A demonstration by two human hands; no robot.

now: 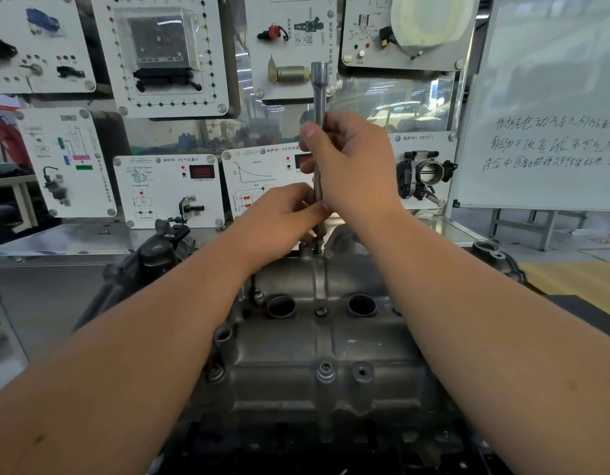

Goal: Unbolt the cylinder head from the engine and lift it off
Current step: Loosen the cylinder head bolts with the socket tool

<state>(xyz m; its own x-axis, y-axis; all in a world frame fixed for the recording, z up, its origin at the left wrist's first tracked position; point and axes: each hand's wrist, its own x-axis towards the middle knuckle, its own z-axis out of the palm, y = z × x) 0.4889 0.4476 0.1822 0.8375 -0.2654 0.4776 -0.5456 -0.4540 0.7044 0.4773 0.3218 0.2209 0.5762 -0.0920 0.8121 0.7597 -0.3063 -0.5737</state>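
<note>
Right hand point(348, 162) grips the long chrome steel socket extension bar point(319, 97) mid-shaft, fingers wrapped round it, bar upright. Left hand point(283, 221), just below the right, pinches the lower shaft with fingertips, steadying it. Bar tip sits on a small bolt point(318, 249) directly under both hands, at the far edge of the grey cast-aluminium cylinder head point(324, 344). The head lies below and toward the person from the hands, seated on the engine, not lifted.

Step in hand, by my read: spinning out a far-edge bolt by hand. To do it well: keep the bar plumb over the bolt, left fingers guiding low so the socket stays seated, right hand twirling (no side load, or the tip slips off). Other bolts nearer the person, a centre bolt point(320, 310) and a near flanged bolt point(326, 370), look still in place, so plenty is left before lifting.

Writing: white display panels point(170, 190) beyond the hands carry VW roundels and Chinese titles, partly legible ("空气流量计"). A whiteboard point(550, 114) to the right of the right hand has handwritten Chinese, too loose to read reliably.
</note>
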